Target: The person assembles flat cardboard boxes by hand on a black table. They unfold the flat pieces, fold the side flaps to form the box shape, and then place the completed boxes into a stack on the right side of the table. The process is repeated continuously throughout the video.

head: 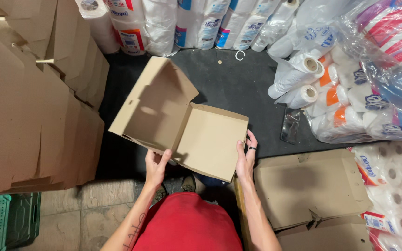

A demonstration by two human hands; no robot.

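Brown corrugated card between both palms: I've got the shallow square cardboard box with its hinged lid (182, 125) up in front of my chest, lid flung back and away to the left of my grips. My left hand (156, 166) pinches the near corner by the hinge, thumb over the rim, fingers underneath. My right hand (246, 158) is clamped flat along the right side wall, fingers spread up the edge, a dark ring showing on one. Both grips are closed on the card, not wide, just enough to steady it.

To do this cleanly, I'd judge the trick is keeping the tray level and squeezing only at the folds, since thin card buckles if I press mid-panel. The right wall wants holding square while the left corner gets seated.

Beyond my left grip stands a tall stack of flat brown box blanks (33, 102); below my right, folded cardboard boxes (310, 186); farther out, wrapped white paper rolls (331, 88) on the dark floor (229, 79).
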